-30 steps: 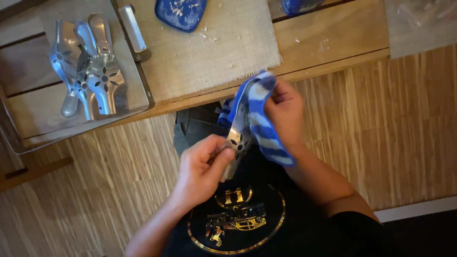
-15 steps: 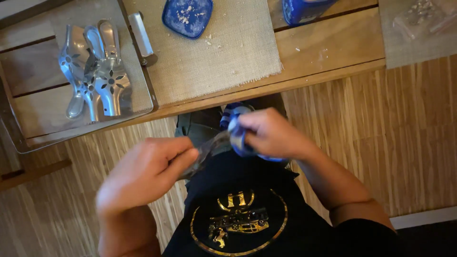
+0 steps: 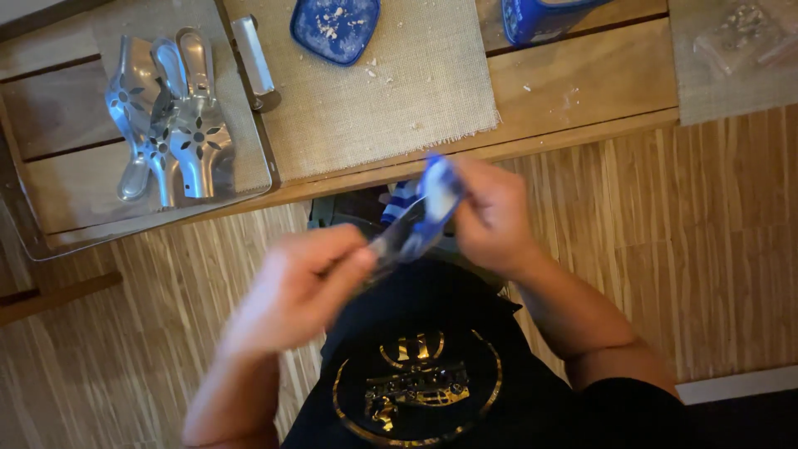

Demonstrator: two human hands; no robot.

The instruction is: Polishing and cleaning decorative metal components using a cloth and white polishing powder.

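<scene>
Below the table's front edge, my left hand (image 3: 303, 283) pinches the handle end of a small metal utensil (image 3: 391, 243). My right hand (image 3: 490, 214) presses a blue and white striped cloth (image 3: 432, 199) around the utensil's other end. Both hands are blurred by motion, so the utensil's exact shape is unclear. They hover over my lap, above a black shirt with a gold emblem (image 3: 416, 387).
A metal tray (image 3: 50, 241) at the left of the wooden table (image 3: 582, 100) holds several shiny perforated metal utensils (image 3: 170, 125). A beige woven mat (image 3: 399, 108) carries a blue dish (image 3: 337, 25) and crumbs. A blue container (image 3: 540, 17) stands at the back. Bamboo-pattern floor lies below.
My left hand swung out to the left and came back to grip the utensil. The cloth was bunched in my right hand, then pulled up around the utensil's tip.
</scene>
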